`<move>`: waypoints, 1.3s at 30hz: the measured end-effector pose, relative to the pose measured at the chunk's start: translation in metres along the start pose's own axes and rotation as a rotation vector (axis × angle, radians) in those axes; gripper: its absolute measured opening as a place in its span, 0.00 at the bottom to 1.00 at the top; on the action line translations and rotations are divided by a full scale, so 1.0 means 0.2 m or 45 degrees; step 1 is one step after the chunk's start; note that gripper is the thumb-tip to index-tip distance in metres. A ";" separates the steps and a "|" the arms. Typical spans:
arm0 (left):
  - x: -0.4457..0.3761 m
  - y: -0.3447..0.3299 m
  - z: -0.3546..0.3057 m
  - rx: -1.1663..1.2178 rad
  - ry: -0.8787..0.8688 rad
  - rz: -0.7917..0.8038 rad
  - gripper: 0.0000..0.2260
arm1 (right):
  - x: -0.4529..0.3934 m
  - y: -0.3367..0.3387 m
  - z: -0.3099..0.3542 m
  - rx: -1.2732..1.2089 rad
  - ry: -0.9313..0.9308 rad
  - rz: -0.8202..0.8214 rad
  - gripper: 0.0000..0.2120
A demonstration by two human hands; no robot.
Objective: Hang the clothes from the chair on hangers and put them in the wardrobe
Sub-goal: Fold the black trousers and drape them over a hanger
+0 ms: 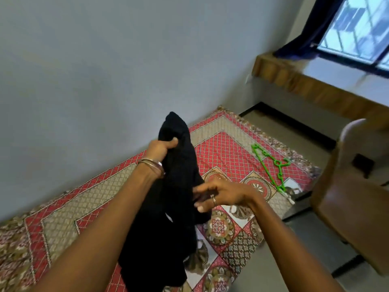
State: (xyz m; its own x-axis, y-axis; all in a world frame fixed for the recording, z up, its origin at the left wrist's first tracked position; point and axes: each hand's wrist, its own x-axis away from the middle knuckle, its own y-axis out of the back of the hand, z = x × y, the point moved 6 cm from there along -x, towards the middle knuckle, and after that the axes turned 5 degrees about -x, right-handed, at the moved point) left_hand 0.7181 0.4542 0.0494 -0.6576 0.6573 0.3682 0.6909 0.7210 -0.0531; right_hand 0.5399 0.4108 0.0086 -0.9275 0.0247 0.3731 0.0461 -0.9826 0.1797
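A black garment (174,186) hangs in the air in front of me, over the patterned bed cover. My left hand (162,149) grips its upper part in a fist, thumb on top. My right hand (219,194) pinches the cloth lower down at the garment's right edge, fingers partly spread. A green plastic hanger (271,165) lies flat on the bed cover to the right, apart from both hands. The brown chair (347,197) stands at the right edge with no clothes visible on it. No wardrobe is in view.
A bed with a red and beige patterned cover (223,148) runs along the grey wall (105,70). A wooden window ledge (305,85), a dark curtain (311,34) and a window (357,26) are at the upper right. Tiled floor (294,260) lies between bed and chair.
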 end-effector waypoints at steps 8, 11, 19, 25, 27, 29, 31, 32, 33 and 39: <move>0.18 -0.17 -0.43 0.388 -0.289 0.412 0.15 | 0.20 0.33 -0.04 -0.316 0.016 -0.921 0.39; 0.20 -0.23 -0.63 0.534 -0.391 0.556 0.17 | 0.15 0.28 0.11 -0.139 0.085 -0.614 0.44; 0.32 -0.39 -0.93 0.726 -0.479 1.150 0.27 | 0.23 0.40 0.36 -0.050 0.168 -0.588 0.45; 0.39 -0.48 -0.96 0.612 -0.519 1.379 0.30 | 0.25 0.45 0.53 0.248 0.272 -0.620 0.38; 0.37 -0.47 -1.00 0.392 -0.500 1.173 0.30 | 0.27 0.49 0.57 0.208 0.355 -0.780 0.25; 0.33 -0.42 -1.07 -0.265 -0.701 0.595 0.28 | 0.38 0.56 0.61 0.010 0.476 -1.027 0.14; 0.27 -0.34 -1.14 -0.687 -0.855 0.163 0.27 | 0.49 0.63 0.64 -0.192 0.565 -1.247 0.08; 0.25 -0.32 -1.14 -0.731 -0.897 0.166 0.27 | 0.52 0.65 0.67 -0.210 0.605 -1.295 0.07; 0.27 -0.34 -1.15 -0.835 -0.975 0.235 0.31 | 0.57 0.67 0.73 -0.139 0.637 -1.318 0.07; 0.42 -0.54 -1.08 -1.507 -0.873 0.787 0.22 | 0.68 0.68 1.14 0.829 0.587 -1.412 0.08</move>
State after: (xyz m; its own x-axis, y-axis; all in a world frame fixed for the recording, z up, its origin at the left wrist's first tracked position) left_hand 0.6537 0.3835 0.2872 0.0431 0.9975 0.0566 0.5213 -0.0708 0.8504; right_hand 0.5057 0.3219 0.2918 -0.6242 0.5470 -0.5578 -0.7502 -0.2203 0.6235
